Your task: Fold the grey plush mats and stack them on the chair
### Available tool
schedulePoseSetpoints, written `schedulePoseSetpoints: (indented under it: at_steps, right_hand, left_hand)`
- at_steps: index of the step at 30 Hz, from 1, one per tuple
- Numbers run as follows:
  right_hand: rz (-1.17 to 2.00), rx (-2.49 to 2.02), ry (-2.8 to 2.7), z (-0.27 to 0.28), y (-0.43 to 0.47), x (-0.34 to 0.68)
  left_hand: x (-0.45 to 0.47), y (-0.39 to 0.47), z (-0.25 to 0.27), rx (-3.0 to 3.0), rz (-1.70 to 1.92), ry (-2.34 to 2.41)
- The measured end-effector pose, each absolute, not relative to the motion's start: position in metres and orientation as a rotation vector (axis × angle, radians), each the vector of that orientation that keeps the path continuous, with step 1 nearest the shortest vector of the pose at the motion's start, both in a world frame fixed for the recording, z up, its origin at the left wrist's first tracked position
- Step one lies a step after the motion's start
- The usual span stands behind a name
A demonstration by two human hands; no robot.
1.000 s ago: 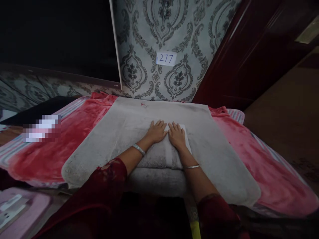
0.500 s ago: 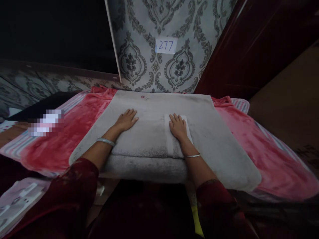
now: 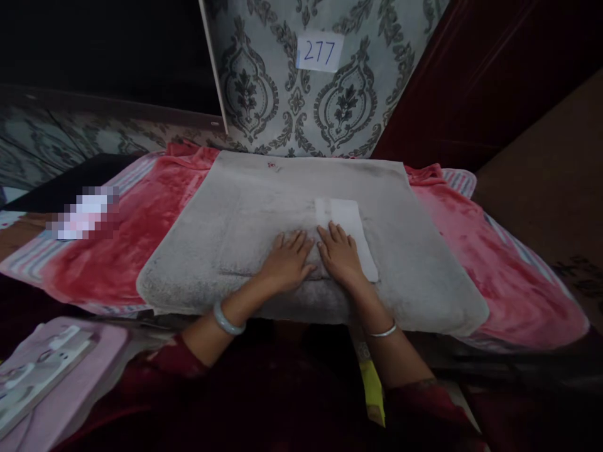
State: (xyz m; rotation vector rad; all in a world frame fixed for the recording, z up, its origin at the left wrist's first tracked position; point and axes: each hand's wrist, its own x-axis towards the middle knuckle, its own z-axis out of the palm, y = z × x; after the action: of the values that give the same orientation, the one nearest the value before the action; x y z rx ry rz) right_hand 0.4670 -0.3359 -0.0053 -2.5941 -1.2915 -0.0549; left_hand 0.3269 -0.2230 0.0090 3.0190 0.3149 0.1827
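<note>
A folded grey cloth, towel-like with a white band (image 3: pixel 347 220) at its right end, lies flat on a larger grey cloth (image 3: pixel 424 276). My left hand (image 3: pixel 288 260) rests palm down on the folded cloth near its front edge, fingers spread. Just to the right, my right hand (image 3: pixel 340 251) lies flat beside the white band, its fingers apart. Neither hand grips anything. The two hands are close together, and each wrist wears a bangle.
A red and pink plush blanket (image 3: pixel 117 251) spreads under the grey cloth on both sides. Behind stands a patterned wall with a paper marked 277 (image 3: pixel 320 51). A dark screen (image 3: pixel 103 56) is at left. A power strip (image 3: pixel 42 376) sits on a pink surface at lower left.
My left hand has moved right and nearer to me, ending beside the right hand. My right hand has shifted slightly toward me, uncovering more of the white band. The view has tilted down slightly.
</note>
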Motion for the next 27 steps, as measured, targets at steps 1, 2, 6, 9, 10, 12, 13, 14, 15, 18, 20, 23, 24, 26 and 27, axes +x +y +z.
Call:
schedulePoseSetpoints:
  at_steps: [1,2,6,9,10,12,13,14,15,18,20,23,24,26,27]
  right_hand:
    - [-0.061,-2.615,-1.292,-0.007,-0.338,0.462]
    - [-0.07,-2.627,-1.293,-0.008,-0.34,0.459]
    - [-0.083,-2.626,-1.293,-0.01,-0.34,0.459]
    - [-0.112,-2.593,-1.281,-0.012,-0.341,0.461]
    - [-0.125,-2.578,-1.275,-0.013,-0.341,0.461]
    - [-0.138,-2.547,-1.264,-0.016,-0.341,0.46]
    - [-0.139,-2.532,-1.257,-0.018,-0.341,0.46]
    - [-0.139,-2.517,-1.248,-0.02,-0.34,0.46]
    - [-0.138,-2.498,-1.24,-0.022,-0.339,0.46]
    - [-0.149,-2.385,-1.221,-0.027,-0.34,0.468]
    - [-0.202,-2.272,-1.196,-0.031,-0.346,0.479]
    - [-0.347,-2.18,-1.033,-0.038,-0.368,0.498]
    - [-0.375,-2.171,-0.953,-0.04,-0.377,0.504]
    - [-0.348,-2.157,-0.802,-0.046,-0.393,0.513]
    - [-0.299,-2.148,-0.742,-0.049,-0.398,0.517]
  left_hand:
    - [0.327,-0.231,0.002,3.024,0.175,0.318]
    - [0.326,-0.236,-0.003,3.028,0.179,0.331]
    - [0.309,-0.22,-0.009,3.029,0.209,0.411]
    - [0.28,-0.194,-0.009,2.997,0.302,0.589]
    - [0.268,-0.184,-0.011,2.97,0.348,0.663]
    - [0.244,-0.166,-0.017,2.886,0.439,0.796]
    - [0.234,-0.158,-0.022,2.83,0.483,0.849]
    - [0.225,-0.15,-0.026,2.769,0.524,0.885]
    - [0.218,-0.143,-0.03,2.706,0.561,0.905]
    - [0.209,-0.127,-0.035,2.509,0.636,0.899]
    - [0.21,-0.119,-0.029,2.349,0.648,0.892]
    - [0.218,-0.11,-0.013,2.043,0.637,0.92]
    - [0.22,-0.107,-0.007,1.937,0.634,0.935]
    - [0.226,-0.101,0.004,1.75,0.645,0.969]
    - [0.229,-0.098,0.008,1.683,0.652,0.983]
